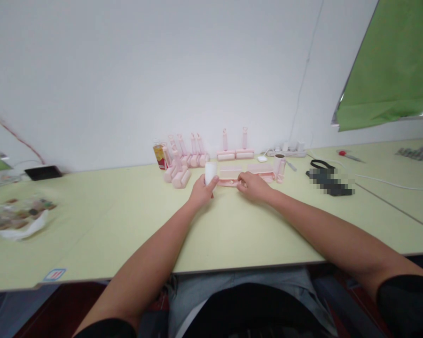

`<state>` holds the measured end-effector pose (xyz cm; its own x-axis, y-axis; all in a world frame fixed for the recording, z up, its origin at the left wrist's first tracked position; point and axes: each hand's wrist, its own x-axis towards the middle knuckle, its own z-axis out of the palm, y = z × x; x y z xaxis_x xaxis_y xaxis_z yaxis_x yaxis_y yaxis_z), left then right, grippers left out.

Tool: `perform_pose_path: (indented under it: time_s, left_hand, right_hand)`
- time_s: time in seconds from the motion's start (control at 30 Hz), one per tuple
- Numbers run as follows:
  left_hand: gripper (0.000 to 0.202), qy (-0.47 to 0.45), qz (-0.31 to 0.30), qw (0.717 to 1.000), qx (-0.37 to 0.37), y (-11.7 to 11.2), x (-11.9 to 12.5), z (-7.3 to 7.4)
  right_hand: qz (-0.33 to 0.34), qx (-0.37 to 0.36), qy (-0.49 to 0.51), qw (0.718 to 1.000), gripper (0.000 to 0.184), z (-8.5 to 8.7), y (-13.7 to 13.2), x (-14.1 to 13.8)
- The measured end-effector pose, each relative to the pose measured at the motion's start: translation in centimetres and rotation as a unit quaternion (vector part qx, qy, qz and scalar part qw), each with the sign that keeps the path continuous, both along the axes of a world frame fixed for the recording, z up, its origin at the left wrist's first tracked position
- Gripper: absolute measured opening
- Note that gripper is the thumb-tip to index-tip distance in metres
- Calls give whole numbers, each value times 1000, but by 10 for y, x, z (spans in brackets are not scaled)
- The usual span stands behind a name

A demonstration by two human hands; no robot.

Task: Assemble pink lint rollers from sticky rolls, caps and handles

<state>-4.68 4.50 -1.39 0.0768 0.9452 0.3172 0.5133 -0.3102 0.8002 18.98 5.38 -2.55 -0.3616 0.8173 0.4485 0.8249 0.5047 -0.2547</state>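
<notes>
Your hands are apart. Your left hand [201, 191] is clamped around a white roll [210, 171], held above the bench [204, 239], nearer its far edge than its near one. Your right hand [255, 187] has its fingers curled at the near side of a pink case [231, 173]; you may be gripping it, but I cannot tell.

Judging by the layout, the work is partway. Several pink rollers [181, 178] stand to the left, toward the far edge, and two more [226, 155] sit along that edge by the wall; these look finished (their insides don't show). What looks unfinished is in front of you: the roll is outside the case, which appears open, and a second case [260, 168] beside it on the right seems open too.
</notes>
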Motion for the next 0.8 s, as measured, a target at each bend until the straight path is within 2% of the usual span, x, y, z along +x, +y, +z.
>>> perform_pose_path:
  time_s: [0.27,0.4,0.5,0.6,0.7,0.8]
  left_hand:
    - [56,-45,-1,999,-27,5,0,-5]
    - [54,-102,-28,991,-80,2,4,-1]
    - [56,-121,-56,980,-146,-4,7,2]
    - [59,-124,-85,970,-192,-9,13,1]
    - [57,-129,-93,969,-189,-10,19,-6]
    - [54,-127,-72,975,-167,-10,22,-10]
  right_hand:
    - [2,64,173,983,20,3,4,-1]
    - [20,85,217,972,23,7,0,-1]
    - [23,76,207,975,32,9,-2,-3]
    - [-2,56,154,986,39,6,-5,-8]
    - [-31,40,89,995,35,1,-11,-17]
    - [-40,28,59,997,28,-4,-17,-26]
